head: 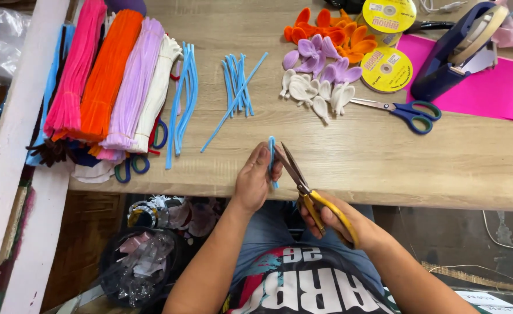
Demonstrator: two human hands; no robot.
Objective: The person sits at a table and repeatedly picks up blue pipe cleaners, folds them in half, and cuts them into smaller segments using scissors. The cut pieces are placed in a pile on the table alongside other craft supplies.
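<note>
At the near edge of the worktop point(384, 168), the left hand point(255, 177) pinches a short blue pipe cleaner point(271, 152) upright between thumb and fingers, while the right hand point(333, 224) is clenched through the yellow handles of a pair of scissors point(302, 185). The blades stand open in a narrow V, their tips just beside the blue piece, on its right.

To cut well, I judge the piece should sit deep in the V, near the pivot, where wire shears cleanly instead of sliding toward the tips. The left fingers should stay below the cut line, and the blades should cross the piece squarely so the end comes off flat.

Counted: 1 blue piece is in hand. A loose pile of cut blue lengths point(237, 84) lies farther back; they overlap too much for a sure count. Left of them lies 1 bunch of long blue ones point(184, 96). At the far left lie 4 clear bundles: pink point(76, 64), orange point(108, 72), lilac point(133, 87) and white point(158, 81), with darker ones half hidden beneath. At the far right sit 2 yellow ribbon spools point(385, 68), 1 pair of blue-handled scissors point(404, 110), 1 tape dispenser point(457, 49) and pink paper point(489, 87). Petal shapes point(320, 64) in orange, purple and white overlap too much to count.
</note>
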